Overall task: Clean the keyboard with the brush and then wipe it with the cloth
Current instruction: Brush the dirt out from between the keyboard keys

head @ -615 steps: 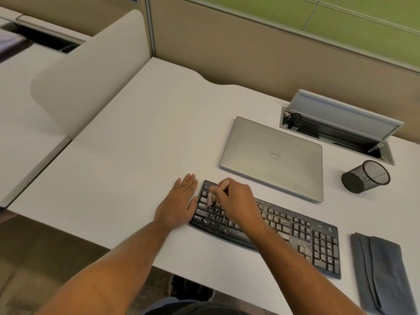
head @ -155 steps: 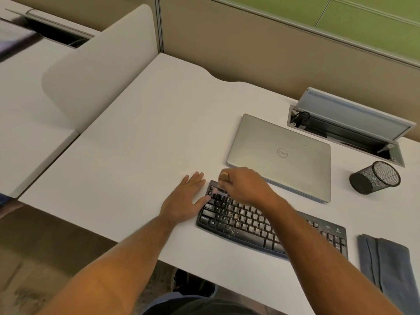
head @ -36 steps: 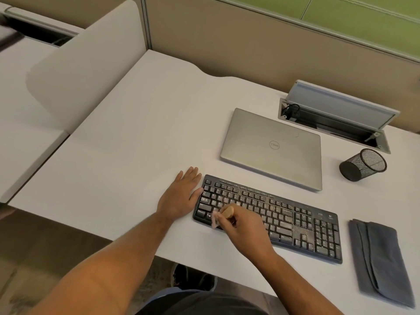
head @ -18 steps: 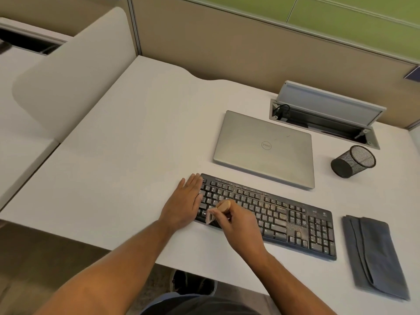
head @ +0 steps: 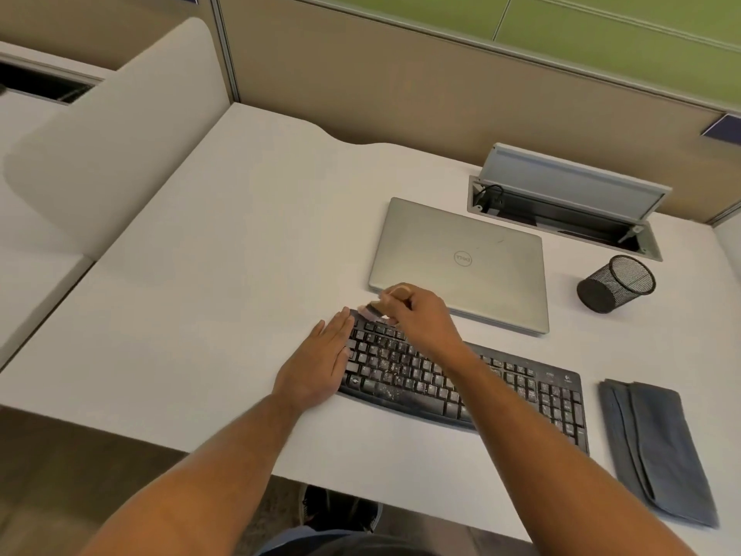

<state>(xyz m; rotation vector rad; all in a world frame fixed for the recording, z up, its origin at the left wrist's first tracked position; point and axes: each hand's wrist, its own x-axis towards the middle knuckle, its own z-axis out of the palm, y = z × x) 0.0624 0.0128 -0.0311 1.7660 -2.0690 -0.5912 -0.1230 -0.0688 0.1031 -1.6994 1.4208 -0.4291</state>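
A black keyboard (head: 517,389) lies on the white desk, its keys speckled with pale dust. My left hand (head: 320,357) rests flat with straight fingers against the keyboard's left end. My right hand (head: 421,315) grips a small brush (head: 375,307) with a wooden handle, and its bristles meet the keyboard's far left corner. A folded grey cloth (head: 657,447) lies on the desk to the right of the keyboard, apart from both hands.
A shut silver laptop (head: 473,254) lies just behind the keyboard. A black mesh pen cup (head: 615,282) stands at the right, with an open cable hatch (head: 561,210) behind it. The desk (head: 220,274) ends in a front edge near my body; a divider panel rises at left.
My right hand has carried the brush from the keyboard's front left keys up to its far left corner. My left hand has stayed at the left end.
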